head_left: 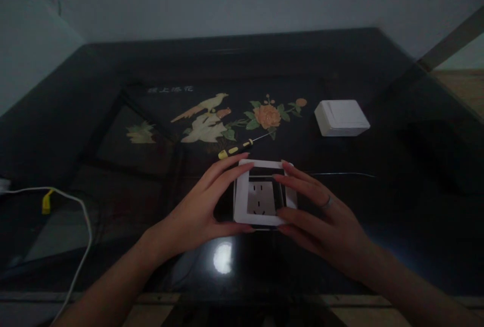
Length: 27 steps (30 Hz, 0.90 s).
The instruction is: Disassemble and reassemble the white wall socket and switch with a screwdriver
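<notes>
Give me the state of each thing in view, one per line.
Left hand: holding white frame, left side
Right hand: holding the frame's right side
White frame: gripped; whether fastened, unclear
Socket panel: showing through the frame's opening
Screwdriver: lying unheld beyond the hands
White box: resting, untouched
White cable: loosely curved, yellow tag on it
Tabletop: glossy, reflecting light

The frame (241, 211) is white, the socket insert (266, 198) pale with dark slots, the box (344, 115) white, the screwdriver handle (238, 149) black and yellow, the cable (85, 211) white with a yellow tag (46, 203), and the worktop (401, 145) black with a bird-and-flower pattern (266, 116)
</notes>
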{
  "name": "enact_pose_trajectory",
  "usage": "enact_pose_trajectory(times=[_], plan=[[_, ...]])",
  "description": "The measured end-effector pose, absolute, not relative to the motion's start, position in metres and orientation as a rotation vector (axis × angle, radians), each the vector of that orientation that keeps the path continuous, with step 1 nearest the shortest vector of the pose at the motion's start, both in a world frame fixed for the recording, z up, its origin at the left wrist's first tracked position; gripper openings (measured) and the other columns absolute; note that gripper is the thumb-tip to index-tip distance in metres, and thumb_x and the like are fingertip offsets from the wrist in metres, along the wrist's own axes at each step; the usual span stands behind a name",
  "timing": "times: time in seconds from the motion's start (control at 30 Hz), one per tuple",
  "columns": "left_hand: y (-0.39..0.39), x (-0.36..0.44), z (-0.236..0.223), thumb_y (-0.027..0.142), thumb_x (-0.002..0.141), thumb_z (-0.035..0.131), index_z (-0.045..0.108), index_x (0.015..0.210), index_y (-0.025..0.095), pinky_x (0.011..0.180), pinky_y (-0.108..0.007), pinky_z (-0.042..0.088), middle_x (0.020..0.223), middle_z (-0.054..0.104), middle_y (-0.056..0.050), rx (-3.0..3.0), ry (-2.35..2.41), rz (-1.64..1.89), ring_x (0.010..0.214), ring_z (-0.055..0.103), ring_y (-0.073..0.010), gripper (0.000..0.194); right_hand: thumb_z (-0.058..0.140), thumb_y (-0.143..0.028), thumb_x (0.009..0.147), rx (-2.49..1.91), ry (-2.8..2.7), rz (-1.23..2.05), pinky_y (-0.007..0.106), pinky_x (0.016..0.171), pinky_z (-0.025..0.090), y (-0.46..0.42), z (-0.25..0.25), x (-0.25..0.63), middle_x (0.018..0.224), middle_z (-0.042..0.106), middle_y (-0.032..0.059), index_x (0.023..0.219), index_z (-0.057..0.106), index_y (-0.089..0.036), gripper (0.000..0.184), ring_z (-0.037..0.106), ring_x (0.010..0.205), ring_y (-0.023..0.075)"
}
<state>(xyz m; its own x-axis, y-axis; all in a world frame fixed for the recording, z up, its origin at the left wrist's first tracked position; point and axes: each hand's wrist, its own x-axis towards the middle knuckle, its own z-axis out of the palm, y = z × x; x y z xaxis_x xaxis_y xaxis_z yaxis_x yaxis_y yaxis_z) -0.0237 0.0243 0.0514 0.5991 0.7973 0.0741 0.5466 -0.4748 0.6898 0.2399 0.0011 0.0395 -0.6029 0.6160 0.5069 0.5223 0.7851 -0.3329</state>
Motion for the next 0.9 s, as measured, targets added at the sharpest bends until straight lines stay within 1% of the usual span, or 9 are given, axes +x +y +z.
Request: enact_pose_trajectory(times=[0.17, 0.3, 0.37, 0.43, 0.53, 0.63, 0.73, 0.83, 0.9], plan=[[0.021, -0.024, 0.049, 0.037, 0.081, 0.077, 0.026, 0.15, 0.038, 0.119, -0.051, 0.036, 0.159, 0.028, -0.008, 2.143, 1.058, 0.53, 0.147, 0.032, -0.032, 0.085, 0.062, -0.018, 0.091, -0.85, -2.371, 0.271, 0.047, 0.103, 0.055, 0.002, 0.037, 0.239, 0.137, 0.057, 0.0162, 0.102, 0.059, -0.022, 0.012, 0.037, 0.146, 0.03], [0.02, -0.025, 0.045, 0.036, 0.079, 0.077, 0.029, 0.148, 0.036, 0.117, -0.05, 0.038, 0.153, 0.036, -0.009, 2.175, 1.081, 0.55, 0.141, 0.039, -0.0325, 0.085, 0.064, -0.02, 0.09, -0.881, -2.343, 0.378, 0.053, 0.105, 0.051, 0.002, 0.035, 0.24, 0.145, 0.053, 0.0128, 0.107, 0.061, -0.026, 0.018, 0.036, 0.146, 0.0318], [0.02, -0.025, 0.043, 0.039, 0.075, 0.079, 0.032, 0.147, 0.034, 0.115, -0.049, 0.04, 0.149, 0.039, -0.009, 2.175, 1.07, 0.58, 0.137, 0.043, -0.0329, 0.086, 0.066, -0.026, 0.089, -0.944, -2.31, 0.526, 0.054, 0.106, 0.05, 0.003, 0.036, 0.241, 0.154, 0.043, 0.0139, 0.12, 0.058, -0.028, 0.032, 0.036, 0.146, 0.0328], [0.02, -0.024, 0.043, 0.04, 0.072, 0.08, 0.037, 0.144, 0.033, 0.114, -0.048, 0.042, 0.145, 0.043, -0.009, 2.141, 1.055, 0.597, 0.134, 0.046, -0.0324, 0.084, 0.071, -0.032, 0.086, -1.021, -2.262, 0.728, 0.052, 0.106, 0.051, 0.005, 0.037, 0.244, 0.16, 0.034, 0.0152, 0.134, 0.05, -0.029, 0.053, 0.037, 0.145, 0.0326], [0.02, -0.021, 0.045, 0.038, 0.072, 0.079, 0.044, 0.137, 0.03, 0.112, -0.048, 0.043, 0.14, 0.047, -0.01, 2.04, 1.058, 0.598, 0.132, 0.048, -0.0318, 0.075, 0.078, -0.033, 0.079, -1.085, -2.151, 1.023, 0.053, 0.107, 0.049, 0.006, 0.039, 0.249, 0.16, 0.036, 0.0131, 0.14, 0.043, -0.033, 0.07, 0.041, 0.143, 0.0323], [0.02, -0.017, 0.049, 0.04, 0.073, 0.077, 0.048, 0.131, 0.027, 0.11, -0.049, 0.044, 0.135, 0.051, -0.011, 1.94, 1.069, 0.615, 0.129, 0.05, -0.0315, 0.065, 0.08, -0.026, 0.076, -1.092, -1.98, 1.247, 0.052, 0.109, 0.047, 0.006, 0.04, 0.251, 0.156, 0.043, 0.0107, 0.135, 0.048, -0.033, 0.068, 0.046, 0.14, 0.0308], [0.02, -0.015, 0.051, 0.041, 0.073, 0.076, 0.05, 0.128, 0.026, 0.109, -0.049, 0.044, 0.133, 0.053, -0.011, 1.894, 1.08, 0.62, 0.128, 0.051, -0.031, 0.063, 0.083, -0.026, 0.073, -1.054, -1.805, 1.401, 0.047, 0.11, 0.047, 0.006, 0.04, 0.25, 0.154, 0.047, 0.0088, 0.131, 0.05, -0.034, 0.067, 0.046, 0.14, 0.0279], [0.019, -0.015, 0.051, 0.041, 0.074, 0.076, 0.051, 0.128, 0.025, 0.111, -0.049, 0.042, 0.135, 0.052, -0.011, 1.892, 1.091, 0.611, 0.129, 0.049, -0.0308, 0.062, 0.086, -0.029, 0.07, -1.04, -1.749, 1.45, 0.045, 0.112, 0.044, 0.007, 0.038, 0.249, 0.154, 0.047, 0.0082, 0.13, 0.05, -0.033, 0.07, 0.045, 0.141, 0.026], [0.018, -0.016, 0.05, 0.04, 0.074, 0.076, 0.051, 0.129, 0.025, 0.112, -0.05, 0.04, 0.136, 0.051, -0.011, 1.907, 1.095, 0.605, 0.13, 0.048, -0.0309, 0.063, 0.084, -0.03, 0.073, -1.058, -1.769, 1.421, 0.046, 0.111, 0.045, 0.006, 0.039, 0.248, 0.152, 0.048, 0.0093, 0.128, 0.051, -0.031, 0.064, 0.047, 0.14, 0.0265]])
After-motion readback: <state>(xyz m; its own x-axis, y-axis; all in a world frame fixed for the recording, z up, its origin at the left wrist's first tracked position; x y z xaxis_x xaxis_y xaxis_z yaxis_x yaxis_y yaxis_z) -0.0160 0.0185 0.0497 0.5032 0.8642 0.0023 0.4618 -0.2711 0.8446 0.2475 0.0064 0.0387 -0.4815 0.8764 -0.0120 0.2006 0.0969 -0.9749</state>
